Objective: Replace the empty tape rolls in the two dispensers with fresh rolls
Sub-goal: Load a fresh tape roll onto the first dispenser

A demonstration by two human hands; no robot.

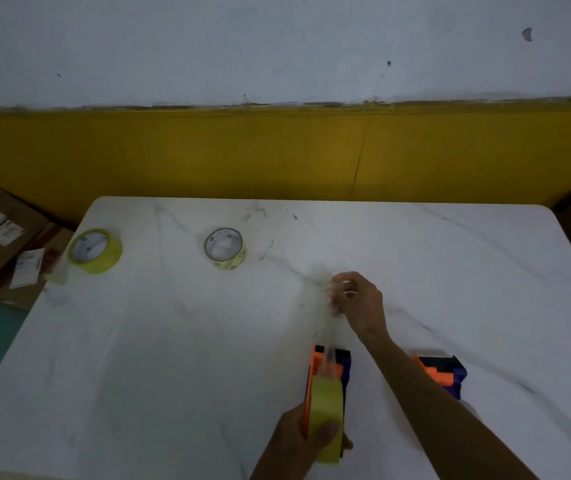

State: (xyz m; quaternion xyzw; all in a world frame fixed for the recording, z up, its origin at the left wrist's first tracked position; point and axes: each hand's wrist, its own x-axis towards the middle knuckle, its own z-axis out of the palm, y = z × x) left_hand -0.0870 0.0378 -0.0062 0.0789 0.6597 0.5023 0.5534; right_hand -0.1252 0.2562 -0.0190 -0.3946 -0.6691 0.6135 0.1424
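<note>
Now left hand (pixel 306 433) clamped on yellow tape roll (pixel 327 415) in orange-and-navy dispenser (pixel 329 367); beyond it, right hand (pixel 358 304) pinching clear tape strip (pixel 331 344). Risks twisting, self-sticking if tension slackens.

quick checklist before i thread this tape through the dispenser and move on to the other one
1. Roll seated in the near dispenser: ok, the yellow-green roll sits in it, steadied by the left hand.
2. Free end of the tape under control: ok, the right hand pinches the clear strip pulled out from the roll.
3. Strip straight, not twisted: cannot tell, too blurred.
4. Strip routed over the cutter: cannot tell.
5. Second dispenser loaded: cannot tell, the right forearm hides part of it.
6. Rolls on hand: ok, a thick one and a thin one lie at the far side of the table.
</note>
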